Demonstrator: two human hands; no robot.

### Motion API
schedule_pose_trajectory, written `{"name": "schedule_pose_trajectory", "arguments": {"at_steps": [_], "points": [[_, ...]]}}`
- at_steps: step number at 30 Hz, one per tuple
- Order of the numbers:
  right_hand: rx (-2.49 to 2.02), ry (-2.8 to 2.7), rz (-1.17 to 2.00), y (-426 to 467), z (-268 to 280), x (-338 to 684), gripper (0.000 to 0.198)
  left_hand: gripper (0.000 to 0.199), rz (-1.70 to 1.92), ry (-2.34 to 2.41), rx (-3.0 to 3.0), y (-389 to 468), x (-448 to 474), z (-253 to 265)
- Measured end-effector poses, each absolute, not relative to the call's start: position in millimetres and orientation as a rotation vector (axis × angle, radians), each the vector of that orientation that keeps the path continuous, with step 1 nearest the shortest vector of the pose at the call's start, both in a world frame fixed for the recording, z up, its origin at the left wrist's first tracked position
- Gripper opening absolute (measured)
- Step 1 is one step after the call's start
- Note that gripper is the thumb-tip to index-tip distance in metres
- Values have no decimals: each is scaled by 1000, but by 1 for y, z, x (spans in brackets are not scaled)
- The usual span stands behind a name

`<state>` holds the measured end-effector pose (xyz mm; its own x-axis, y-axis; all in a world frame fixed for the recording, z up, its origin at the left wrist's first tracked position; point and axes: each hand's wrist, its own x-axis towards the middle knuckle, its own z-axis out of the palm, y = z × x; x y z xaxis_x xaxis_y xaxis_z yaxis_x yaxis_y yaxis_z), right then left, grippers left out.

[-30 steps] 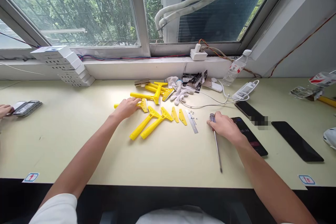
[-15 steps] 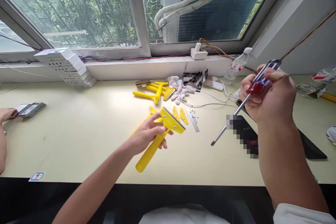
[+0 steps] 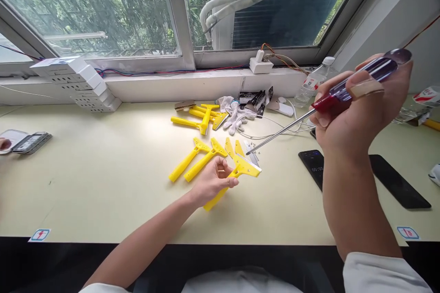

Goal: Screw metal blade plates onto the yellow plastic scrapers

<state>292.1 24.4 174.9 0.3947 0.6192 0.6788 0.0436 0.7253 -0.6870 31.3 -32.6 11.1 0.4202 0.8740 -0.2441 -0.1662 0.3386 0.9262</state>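
My left hand (image 3: 211,183) is closed around the handle of a yellow scraper (image 3: 248,166), held above the table with its blade end to the upper right. In my right hand (image 3: 357,132), a screwdriver (image 3: 285,129) with a red and clear purplish handle slants down to the left. Its tip appears beside the scraper's head; contact cannot be made out. Two yellow scraper handles (image 3: 184,164) lie left of my left hand. Behind the held scraper are loose yellow plates (image 3: 228,146), metal blades (image 3: 254,157) and several small screws (image 3: 252,145).
Further back lie more yellow scrapers (image 3: 205,121), white gloves (image 3: 234,113), black packets (image 3: 256,101) and a white cable (image 3: 264,136). Dark phones (image 3: 398,181) sit to the right, near a bottle (image 3: 314,83). At far left, another person's hand (image 3: 4,143) is by an open case (image 3: 31,143).
My left hand has shifted right with the scraper, uncovering the two handles behind. The screwdriver's tip has swung left and up to the scraper's head. My right hand appears larger and closer.
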Motion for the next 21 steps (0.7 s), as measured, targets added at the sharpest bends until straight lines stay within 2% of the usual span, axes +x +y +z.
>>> {"name": "schedule_pose_trajectory", "arguments": {"at_steps": [6, 12, 21], "points": [[-717, -1348, 543, 21, 153, 273, 36, 86, 635, 787, 854, -31, 33, 10], [-689, -1498, 631, 22, 135, 263, 30, 65, 605, 727, 785, -31, 32, 7], [-868, -1527, 594, 20, 133, 265, 34, 57, 656, 761, 803, -30, 35, -5]]}}
